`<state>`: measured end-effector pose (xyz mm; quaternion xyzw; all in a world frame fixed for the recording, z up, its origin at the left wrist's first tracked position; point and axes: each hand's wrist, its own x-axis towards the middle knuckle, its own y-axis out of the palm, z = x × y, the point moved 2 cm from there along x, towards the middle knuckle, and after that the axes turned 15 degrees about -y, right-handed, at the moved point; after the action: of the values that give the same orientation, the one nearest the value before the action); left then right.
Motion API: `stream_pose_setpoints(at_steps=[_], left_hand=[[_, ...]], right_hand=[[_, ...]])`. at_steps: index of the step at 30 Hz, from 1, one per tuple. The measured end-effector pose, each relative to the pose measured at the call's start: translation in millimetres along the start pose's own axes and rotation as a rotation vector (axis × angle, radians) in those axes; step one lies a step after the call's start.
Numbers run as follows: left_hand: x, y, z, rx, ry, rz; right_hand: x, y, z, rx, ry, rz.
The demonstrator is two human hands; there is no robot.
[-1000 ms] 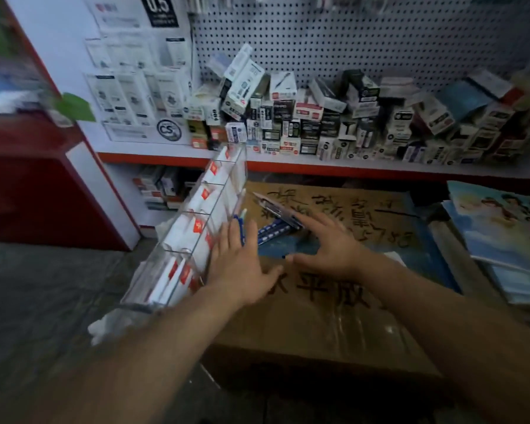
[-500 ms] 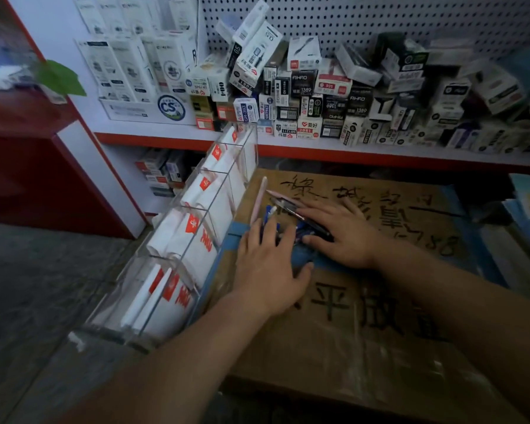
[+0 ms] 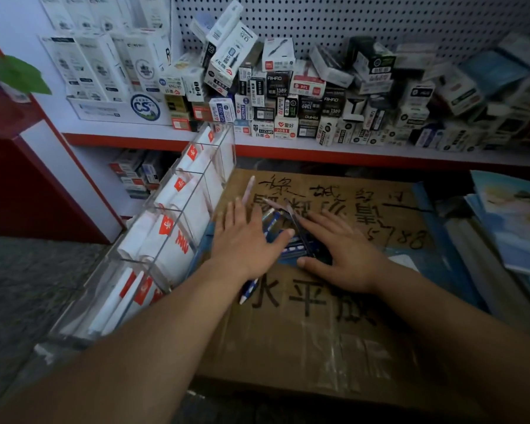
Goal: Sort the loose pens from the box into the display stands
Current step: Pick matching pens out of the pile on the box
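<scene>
Out from under the left wrist a blue pen (image 3: 249, 288) now pokes, where half a second ago none showed, and both hands have kept low on the box (image 3: 318, 347). The left hand (image 3: 245, 240) lies palm down, fingers straight and fanned toward the stand (image 3: 228, 160), thumb stretched right across the loose pens (image 3: 294, 249). The right hand (image 3: 346, 249) mirrors it: flat, fingers spread, thumb tucked in at the near edge of the pile. No grip on either side; both are open and pressing, with nothing pinched. The pens are bunched between the two hands on the box lid, and a pink pen (image 3: 248, 189) lies just past the left fingertips. The stand sits against the box's left edge, its compartments full of white packets (image 3: 193, 209).
</scene>
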<state>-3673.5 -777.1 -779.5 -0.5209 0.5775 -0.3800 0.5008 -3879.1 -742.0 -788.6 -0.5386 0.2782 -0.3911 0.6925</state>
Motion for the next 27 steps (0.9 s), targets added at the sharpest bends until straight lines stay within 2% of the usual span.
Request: stream_pose_setpoints(at_steps=[3,6,11,14,18,20,23,27], left_hand=[[-14,5,-7,-0.047,0.184,-0.032],[-31,9,-10,-0.128,0.28,-0.087],[-55,12,-13,-0.169,0.331,-0.117],[-48,3,-12,-0.219,0.255,-0.171],[-21,-3,-9,-0.102,0.073,0.006],[-13,-2,-7,-0.054,0.062,0.074],[-12,0,-6,-0.064,0.142,0.094],[-27,0,-9,-0.18,0.328,0.072]], right_hand=[[-5,6,4,0.003,-0.05,-0.03],[-21,9,10,0.026,-0.079,-0.066],[-54,6,19,0.069,-0.059,-0.084],[-61,3,23,0.116,-0.01,-0.105],[-67,-2,29,0.116,0.102,-0.228],[-70,0,33,0.066,0.171,-0.201],[-72,6,35,0.008,0.247,-0.11],[-70,5,36,0.015,0.202,-0.097]])
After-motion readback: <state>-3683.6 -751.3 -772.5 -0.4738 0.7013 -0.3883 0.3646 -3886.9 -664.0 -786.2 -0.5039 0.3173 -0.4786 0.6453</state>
